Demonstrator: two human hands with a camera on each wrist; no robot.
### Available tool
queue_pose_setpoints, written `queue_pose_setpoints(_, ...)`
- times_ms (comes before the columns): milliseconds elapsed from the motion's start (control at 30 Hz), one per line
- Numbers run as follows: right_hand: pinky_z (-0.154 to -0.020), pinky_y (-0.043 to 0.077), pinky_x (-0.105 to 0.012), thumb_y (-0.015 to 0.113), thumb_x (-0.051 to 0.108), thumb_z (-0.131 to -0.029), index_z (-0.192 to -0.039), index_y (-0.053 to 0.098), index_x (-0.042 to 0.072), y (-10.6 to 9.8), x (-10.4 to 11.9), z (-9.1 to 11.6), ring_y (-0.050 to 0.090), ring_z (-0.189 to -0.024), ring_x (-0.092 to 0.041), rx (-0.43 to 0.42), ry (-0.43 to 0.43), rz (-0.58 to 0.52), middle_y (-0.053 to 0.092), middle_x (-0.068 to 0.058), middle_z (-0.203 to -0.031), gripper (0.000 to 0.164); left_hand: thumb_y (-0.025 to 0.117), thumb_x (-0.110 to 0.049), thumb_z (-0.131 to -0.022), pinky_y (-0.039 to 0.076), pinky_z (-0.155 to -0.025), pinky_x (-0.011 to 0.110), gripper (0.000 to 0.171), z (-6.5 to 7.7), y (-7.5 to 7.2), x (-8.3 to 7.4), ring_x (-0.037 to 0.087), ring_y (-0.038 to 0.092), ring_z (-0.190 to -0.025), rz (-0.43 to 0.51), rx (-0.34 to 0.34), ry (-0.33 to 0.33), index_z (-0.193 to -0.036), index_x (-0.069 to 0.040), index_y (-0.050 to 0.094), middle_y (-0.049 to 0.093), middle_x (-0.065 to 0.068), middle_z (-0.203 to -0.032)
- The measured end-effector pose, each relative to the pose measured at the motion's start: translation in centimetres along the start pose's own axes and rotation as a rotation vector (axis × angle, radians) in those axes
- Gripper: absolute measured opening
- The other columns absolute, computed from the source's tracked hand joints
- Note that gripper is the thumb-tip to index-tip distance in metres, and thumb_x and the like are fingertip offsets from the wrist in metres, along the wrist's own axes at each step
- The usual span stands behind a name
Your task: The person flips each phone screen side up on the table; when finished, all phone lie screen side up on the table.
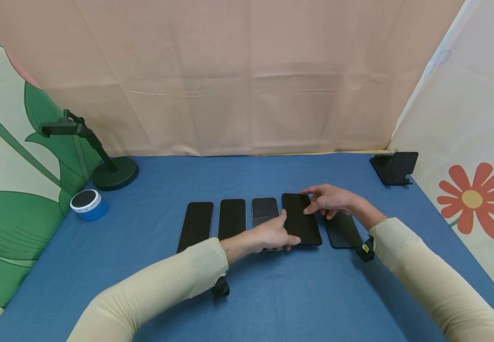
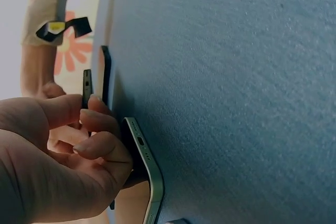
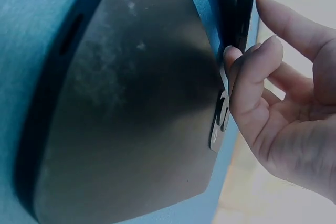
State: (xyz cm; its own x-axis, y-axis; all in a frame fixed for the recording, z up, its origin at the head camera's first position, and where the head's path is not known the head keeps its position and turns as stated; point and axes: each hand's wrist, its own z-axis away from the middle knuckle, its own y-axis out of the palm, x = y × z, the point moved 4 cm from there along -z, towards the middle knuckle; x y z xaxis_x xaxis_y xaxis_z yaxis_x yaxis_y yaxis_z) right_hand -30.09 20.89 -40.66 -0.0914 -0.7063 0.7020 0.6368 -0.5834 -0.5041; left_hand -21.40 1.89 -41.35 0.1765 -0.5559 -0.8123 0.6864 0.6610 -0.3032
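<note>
A black smartphone (image 1: pixel 297 219), fourth from the left in a row, is held between both hands. My left hand (image 1: pixel 272 233) pinches its lower left part between thumb and fingers. In the left wrist view, this phone (image 2: pixel 87 83) shows edge-on, raised off the cloth. My right hand (image 1: pixel 330 199) pinches its right edge near the top; the right wrist view shows its thumb and fingers (image 3: pixel 244 80) at that edge. Under the right hand a dark phone (image 1: pixel 343 231) lies back up, its camera block (image 3: pixel 219 121) showing. Partly behind the left hand lies another phone (image 1: pixel 265 209).
Two more phones (image 1: pixel 195 221) (image 1: pixel 232 216) lie left in the row on the blue cloth (image 1: pixel 272 304). A black stand with an arm (image 1: pixel 115 173) and a blue jar with a white-rimmed lid (image 1: pixel 90 205) stand at left. A small black phone stand (image 1: pixel 394 168) is at the back right.
</note>
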Motion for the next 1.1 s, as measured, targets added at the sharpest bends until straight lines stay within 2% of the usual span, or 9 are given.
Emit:
queue_pose_setpoints(233,-0.054,0.045,-0.031,0.071,0.021,-0.093,-0.156,0.035,0.010,0.0,0.1,0.0,0.048,-0.064,-0.018,-0.007,-0.002,0.035,0.056,-0.007,-0.090,0.074,0.064,-0.030,-0.099,0.026,-0.048,0.025,0.102,-0.1,-0.2,0.0,0.013,0.039,-0.050,-0.026,0.061,-0.015,-0.160,-0.011,-0.015,0.071,0.005,-0.085)
queue_pose_setpoints(367,-0.054,0.046,-0.031,0.071,0.021,-0.094,-0.156,0.035,0.010,0.0,0.2,0.1,0.049,-0.065,-0.017,-0.006,0.007,0.043,0.057,-0.007,-0.094,0.073,0.063,-0.031,-0.100,0.026,-0.049,0.025,0.100,0.1,-0.4,-0.1,0.012,0.037,-0.049,-0.035,0.095,-0.024,-0.160,-0.012,-0.014,0.067,0.003,-0.078)
queue_pose_setpoints(467,-0.054,0.047,-0.030,0.069,0.020,-0.095,-0.156,0.036,0.010,0.0,0.4,0.2,0.049,-0.065,-0.017,-0.009,0.012,0.049,0.060,-0.008,-0.099,0.071,0.063,-0.032,-0.100,0.027,-0.050,0.027,0.097,0.1,-0.7,-0.3,0.013,0.037,-0.049,-0.075,0.079,-0.024,-0.161,-0.013,-0.010,0.064,0.005,-0.075)
queue_pose_setpoints(567,-0.054,0.048,-0.031,0.069,0.021,-0.095,-0.156,0.036,0.009,-0.1,0.4,0.4,0.050,-0.065,-0.017,-0.008,0.003,0.057,0.062,-0.009,-0.103,0.070,0.063,-0.039,-0.098,0.033,-0.051,0.028,0.093,0.1,-1.0,-0.5,0.015,0.047,-0.052,-0.273,0.007,0.000,-0.163,-0.014,0.001,0.070,0.005,-0.081)
queue_pose_setpoints(633,-0.055,0.050,-0.031,0.069,0.021,-0.095,-0.156,0.036,0.009,0.0,0.4,0.4,0.051,-0.066,-0.017,-0.010,-0.004,0.057,0.062,-0.009,-0.104,0.070,0.064,-0.046,-0.096,0.039,-0.051,0.030,0.091,0.1,-1.1,-0.7,0.019,0.056,-0.057,-0.489,-0.054,0.016,-0.163,-0.014,0.011,0.073,0.006,-0.088)
queue_pose_setpoints(700,-0.055,0.052,-0.031,0.069,0.021,-0.095,-0.156,0.036,0.009,-0.1,0.2,0.3,0.052,-0.066,-0.018,-0.011,-0.013,0.060,0.062,-0.009,-0.103,0.070,0.064,-0.054,-0.093,0.045,-0.052,0.031,0.089,0.0,-0.9,-0.9,0.020,0.066,-0.069,-0.714,-0.118,0.027,-0.161,-0.015,0.022,0.075,0.005,-0.105)
queue_pose_setpoints(767,-0.055,0.052,-0.032,0.068,0.021,-0.095,-0.155,0.036,0.009,0.0,0.1,0.3,0.053,-0.067,-0.018,-0.015,-0.021,0.058,0.061,-0.009,-0.102,0.069,0.065,-0.059,-0.091,0.049,-0.054,0.033,0.088,0.1,-0.7,-0.9,0.023,0.069,-0.079,-0.864,-0.158,0.024,-0.159,-0.017,0.030,0.072,0.006,-0.119)
queue_pose_setpoints(867,-0.055,0.053,-0.031,0.068,0.020,-0.095,-0.155,0.038,0.009,-0.1,-0.1,0.3,0.054,-0.068,-0.019,-0.025,-0.026,0.054,0.059,-0.008,-0.099,0.068,0.066,-0.064,-0.088,0.050,-0.055,0.033,0.089,0.1,-0.3,-1.1,0.023,0.070,-0.087,-0.970,-0.189,0.015,-0.158,-0.019,0.034,0.068,0.007,-0.129)
queue_pose_setpoints(1100,-0.055,0.052,-0.031,0.069,0.019,-0.095,-0.154,0.039,0.009,-0.1,-0.1,0.2,0.052,-0.067,-0.019,-0.040,-0.029,0.054,0.058,-0.008,-0.097,0.067,0.065,-0.068,-0.086,0.048,-0.052,0.030,0.092,-0.1,0.0,-1.2,0.018,0.068,-0.082,-1.057,-0.224,0.020,-0.157,-0.019,0.035,0.071,0.006,-0.118)
